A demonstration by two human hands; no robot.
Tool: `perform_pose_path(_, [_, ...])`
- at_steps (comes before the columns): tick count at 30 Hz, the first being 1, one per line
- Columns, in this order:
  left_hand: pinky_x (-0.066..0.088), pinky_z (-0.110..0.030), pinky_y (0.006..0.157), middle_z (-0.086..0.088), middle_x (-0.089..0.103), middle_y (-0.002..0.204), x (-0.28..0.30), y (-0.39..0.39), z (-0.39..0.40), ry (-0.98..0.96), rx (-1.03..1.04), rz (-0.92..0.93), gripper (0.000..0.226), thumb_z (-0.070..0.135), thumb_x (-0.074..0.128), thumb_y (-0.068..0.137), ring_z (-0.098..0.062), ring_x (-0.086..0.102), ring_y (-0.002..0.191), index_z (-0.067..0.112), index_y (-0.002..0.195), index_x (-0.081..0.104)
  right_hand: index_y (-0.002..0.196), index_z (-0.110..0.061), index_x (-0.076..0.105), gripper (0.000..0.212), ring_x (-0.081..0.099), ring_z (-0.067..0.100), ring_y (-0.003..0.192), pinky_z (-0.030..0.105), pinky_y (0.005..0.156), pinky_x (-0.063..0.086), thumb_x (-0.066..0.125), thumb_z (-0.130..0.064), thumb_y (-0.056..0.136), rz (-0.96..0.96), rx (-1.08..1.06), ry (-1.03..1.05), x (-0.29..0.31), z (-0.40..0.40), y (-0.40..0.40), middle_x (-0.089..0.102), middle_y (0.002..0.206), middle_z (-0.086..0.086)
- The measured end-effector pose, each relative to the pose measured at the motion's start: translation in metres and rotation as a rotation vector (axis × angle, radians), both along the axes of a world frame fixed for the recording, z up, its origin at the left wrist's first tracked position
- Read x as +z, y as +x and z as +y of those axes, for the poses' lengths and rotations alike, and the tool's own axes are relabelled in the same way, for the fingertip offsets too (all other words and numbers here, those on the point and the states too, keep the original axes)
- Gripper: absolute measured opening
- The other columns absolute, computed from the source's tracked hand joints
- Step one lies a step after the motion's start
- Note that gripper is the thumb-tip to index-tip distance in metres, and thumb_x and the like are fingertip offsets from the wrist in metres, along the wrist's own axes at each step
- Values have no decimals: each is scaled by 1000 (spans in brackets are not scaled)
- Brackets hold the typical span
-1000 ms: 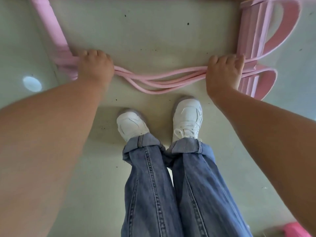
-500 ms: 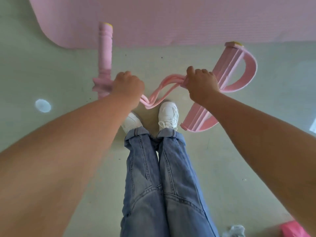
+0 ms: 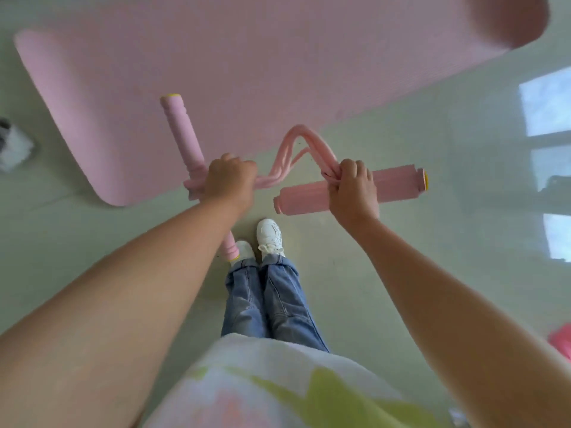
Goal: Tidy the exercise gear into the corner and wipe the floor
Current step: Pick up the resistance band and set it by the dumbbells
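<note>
A person stands on a pale, glossy floor (image 3: 401,273), looking down at both arms held out in front. Between the hands hangs a pink pedal puller (image 3: 287,156): two foam bars joined by a bundle of rubber cords.

The left hand (image 3: 230,183) is closed around the middle of the handle bar (image 3: 182,131), which runs away from the person at a slant, its far end over a pink mat (image 3: 247,63) spread on the floor. The right hand (image 3: 352,188) is closed around the pedal bar (image 3: 398,183), held roughly level, with the cord ends bunched under the fingers. The cords (image 3: 296,143) arch up loosely between the two grips, slack.

The puller is lifted clear of the floor, just beyond the white shoes (image 3: 270,234).

It looks light, judging by the relaxed arms. The bars seem stiff under soft, ridged foam that should give a sure hold; the cords are floppy and stretchy and would dangle or snag if left free. Holding each bar at its middle, near where the cords attach, seems the steadiest way to carry it.

A small pink object (image 3: 560,341) shows at the right edge.
</note>
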State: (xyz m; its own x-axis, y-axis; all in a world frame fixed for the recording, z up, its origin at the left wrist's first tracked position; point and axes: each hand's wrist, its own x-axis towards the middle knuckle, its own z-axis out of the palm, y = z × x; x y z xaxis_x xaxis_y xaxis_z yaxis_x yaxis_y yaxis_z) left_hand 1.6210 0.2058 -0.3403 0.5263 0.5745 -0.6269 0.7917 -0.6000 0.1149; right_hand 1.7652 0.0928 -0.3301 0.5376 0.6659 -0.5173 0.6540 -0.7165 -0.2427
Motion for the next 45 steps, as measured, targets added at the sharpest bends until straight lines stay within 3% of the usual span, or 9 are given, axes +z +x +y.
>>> perform_pose_path(3, [49, -47, 86, -14, 60, 112, 47, 44, -14, 13, -7, -47, 20, 8, 54, 86, -34, 50, 113, 7, 106, 61, 116, 4, 46, 28, 45, 32, 113, 37, 94, 35, 44, -15, 95, -9, -183, 34, 49, -39, 24, 48, 123, 18])
perform_pose_path(7, [46, -39, 89, -14, 61, 112, 103, 113, -37, 23, -197, -121, 19, 14, 56, 87, -33, 52, 110, 6, 104, 61, 110, 10, 46, 28, 46, 35, 111, 36, 90, 33, 43, -14, 96, -32, -299, 67, 103, -105, 75, 49, 119, 23])
perform_pose_path(12, [41, -36, 92, -16, 62, 117, 169, 225, -94, 81, -524, -187, 23, 12, 52, 93, -33, 51, 115, 2, 111, 61, 103, 4, 47, 13, 50, 34, 100, 31, 68, 26, 42, 1, 91, -14, -532, 113, 153, -173, 145, 53, 113, 24])
perform_pose_path(17, [42, -36, 90, -12, 60, 118, 206, 347, -170, 163, -804, -190, 25, 5, 51, 90, -31, 52, 116, 9, 114, 58, 93, -8, 41, 2, 52, 32, 95, 29, 69, 27, 40, -8, 95, -32, -625, 191, 187, -233, 239, 54, 112, 21])
perform_pose_path(23, [40, -34, 91, -6, 60, 120, 230, 486, -248, 245, -1006, -166, 25, 5, 47, 90, -27, 51, 116, 13, 112, 57, 117, 0, 48, 25, 54, 28, 103, 24, 72, 26, 40, -12, 97, -64, -602, 270, 225, -308, 358, 55, 117, 16])
perform_pose_path(29, [41, -33, 91, -5, 58, 123, 248, 613, -282, 279, -1135, -203, 23, 15, 47, 95, -26, 52, 118, 13, 117, 55, 90, -10, 44, 9, 42, 22, 78, 25, 67, 31, 50, -5, 86, -105, -839, 378, 255, -370, 464, 44, 93, 9])
perform_pose_path(33, [40, -32, 91, -3, 57, 123, 258, 707, -274, 341, -1168, -252, 26, 7, 45, 93, -25, 48, 120, 13, 117, 54, 93, -8, 43, 4, 49, 27, 81, 31, 70, 37, 46, -10, 92, -98, -755, 252, 264, -378, 547, 53, 108, 16])
perform_pose_path(37, [39, -32, 92, 1, 55, 125, 265, 812, -252, 398, -1244, -275, 32, 4, 42, 93, -22, 45, 122, 15, 121, 53, 117, 1, 49, 26, 55, 32, 93, 33, 76, 42, 40, -11, 96, -98, -659, 186, 264, -356, 650, 49, 116, 17])
perform_pose_path(45, [35, -32, 98, -2, 57, 124, 320, 1031, -186, 389, -1384, -357, 43, -8, 41, 83, -22, 44, 125, 10, 119, 56, 117, -5, 47, 25, 56, 29, 100, 34, 75, 41, 33, -9, 96, -52, -552, 44, 288, -296, 876, 50, 118, 12])
